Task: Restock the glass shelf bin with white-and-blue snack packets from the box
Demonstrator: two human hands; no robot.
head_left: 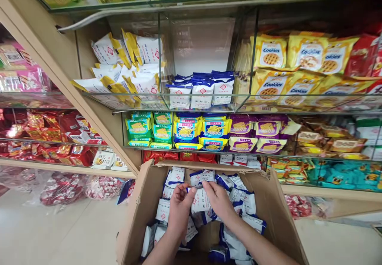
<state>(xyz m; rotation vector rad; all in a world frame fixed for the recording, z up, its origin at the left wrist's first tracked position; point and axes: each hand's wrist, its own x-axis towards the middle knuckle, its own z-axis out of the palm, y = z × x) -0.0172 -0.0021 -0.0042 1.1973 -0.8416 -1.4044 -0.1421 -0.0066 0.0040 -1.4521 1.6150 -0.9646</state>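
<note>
Over an open cardboard box (pixel 135 217), my left hand (pixel 181 207) and my right hand (pixel 220 201) are closed on one small white snack packet (pixel 200 201) with red and black print. The left thumb and fingers pinch its upper left side, and the right fingers grip its upper right. A bit of orange shows by the left fingertips, too small to name. Loose white packets with blue ends (pixel 235 239) fill the box around and below both hands. Similar blue-and-white packets (pixel 203 92) stand in a glass-fronted shelf compartment above the box.
White-and-yellow packets (pixel 146 52) fill the compartment to the left, yellow cookie packets (pixel 270 52) the one to the right. Green, yellow and purple biscuit packs (pixel 186 131) sit a shelf lower. Glass fronts (pixel 205 102) edge the shelves. Bagged red packets (pixel 62 185) lie at the lower left.
</note>
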